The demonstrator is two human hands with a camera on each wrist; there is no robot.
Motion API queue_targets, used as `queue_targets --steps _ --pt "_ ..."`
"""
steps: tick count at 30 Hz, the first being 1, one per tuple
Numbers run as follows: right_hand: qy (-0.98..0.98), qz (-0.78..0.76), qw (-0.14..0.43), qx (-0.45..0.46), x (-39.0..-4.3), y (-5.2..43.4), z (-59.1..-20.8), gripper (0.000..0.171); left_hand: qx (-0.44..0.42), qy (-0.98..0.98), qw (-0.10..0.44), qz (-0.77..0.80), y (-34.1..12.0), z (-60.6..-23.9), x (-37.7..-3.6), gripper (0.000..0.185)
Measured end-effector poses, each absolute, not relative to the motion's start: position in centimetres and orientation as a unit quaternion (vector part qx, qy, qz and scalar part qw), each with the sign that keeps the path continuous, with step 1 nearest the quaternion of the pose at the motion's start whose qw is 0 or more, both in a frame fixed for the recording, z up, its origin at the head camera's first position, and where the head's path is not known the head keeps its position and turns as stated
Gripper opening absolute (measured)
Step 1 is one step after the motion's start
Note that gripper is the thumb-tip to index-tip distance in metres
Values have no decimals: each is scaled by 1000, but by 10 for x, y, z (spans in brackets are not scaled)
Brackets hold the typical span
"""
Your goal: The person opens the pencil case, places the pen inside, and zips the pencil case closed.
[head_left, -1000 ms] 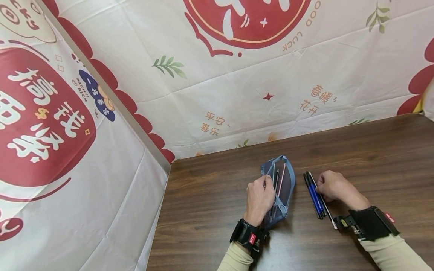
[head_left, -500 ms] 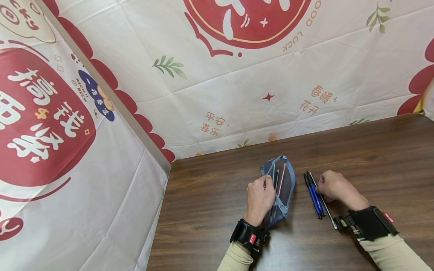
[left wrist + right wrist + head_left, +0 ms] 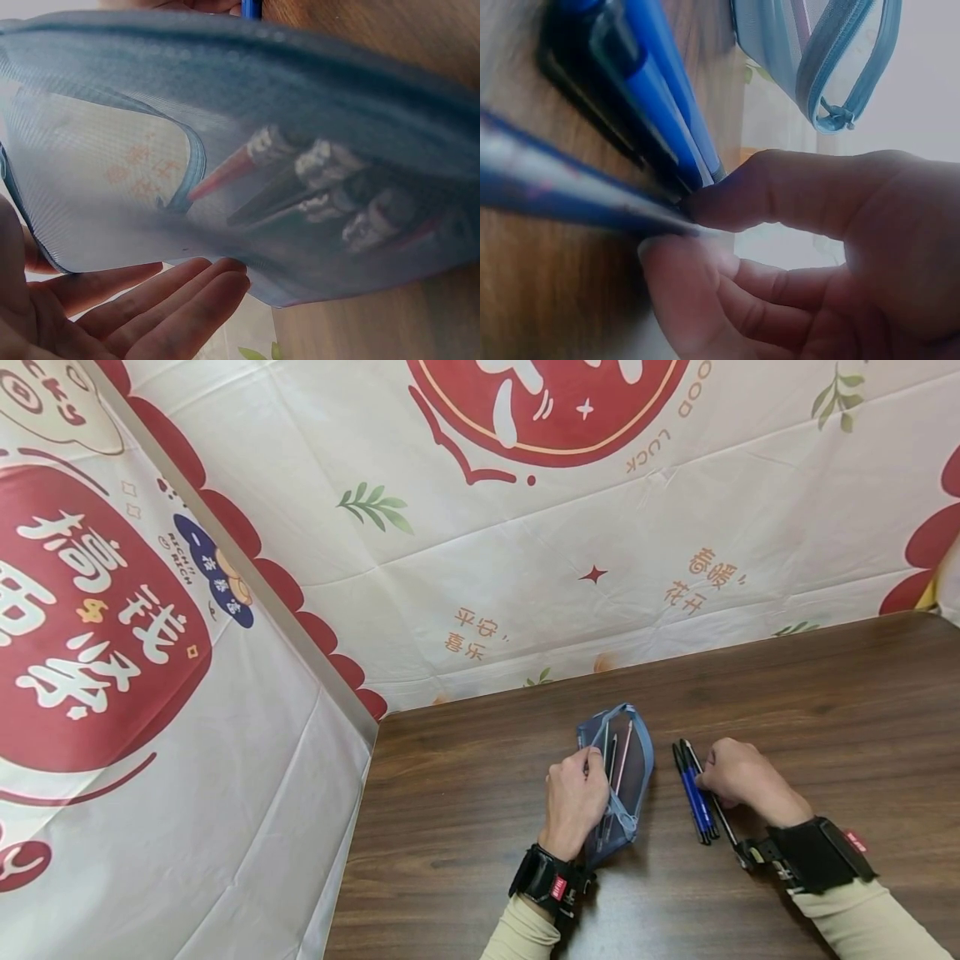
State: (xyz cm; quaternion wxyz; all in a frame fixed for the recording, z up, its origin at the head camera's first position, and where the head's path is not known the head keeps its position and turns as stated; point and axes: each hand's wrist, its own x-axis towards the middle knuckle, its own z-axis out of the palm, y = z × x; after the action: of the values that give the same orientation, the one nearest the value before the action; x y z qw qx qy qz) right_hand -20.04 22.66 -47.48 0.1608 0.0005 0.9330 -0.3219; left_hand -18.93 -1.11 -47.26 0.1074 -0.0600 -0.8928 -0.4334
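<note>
A blue mesh pencil case [image 3: 636,777] with its zip undone stands tilted on the table; my left hand [image 3: 576,797] pinches its near-left rim. Through the mesh in the left wrist view, several pencils [image 3: 247,165] show inside. To the right of the case, blue pens [image 3: 696,802] with black ends lie side by side. A slim dark pencil [image 3: 727,828] with a pale, glossy shaft lies along their right side. My right hand [image 3: 742,777] pinches this pencil between thumb and fingertips, and the thumb is right by the blue pens [image 3: 667,90] in the right wrist view.
The brown wooden table [image 3: 465,793] runs back to a white printed cloth [image 3: 465,560] hanging behind it. Another printed cloth panel [image 3: 247,793] borders the table's left side. A black strap with a camera [image 3: 817,856] sits on my right wrist, close over the table.
My right hand has shifted slightly left, toward the blue pens, and the pencil's near end has moved a little with it. My left hand and the pencil case have stayed still.
</note>
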Motion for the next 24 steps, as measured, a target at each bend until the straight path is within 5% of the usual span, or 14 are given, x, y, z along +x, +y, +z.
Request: queue_targets --steps 24 --pt "930 -319 181 13 -200 228 -475 42 -63 -892 107 -435 -10 -473 -187 45"
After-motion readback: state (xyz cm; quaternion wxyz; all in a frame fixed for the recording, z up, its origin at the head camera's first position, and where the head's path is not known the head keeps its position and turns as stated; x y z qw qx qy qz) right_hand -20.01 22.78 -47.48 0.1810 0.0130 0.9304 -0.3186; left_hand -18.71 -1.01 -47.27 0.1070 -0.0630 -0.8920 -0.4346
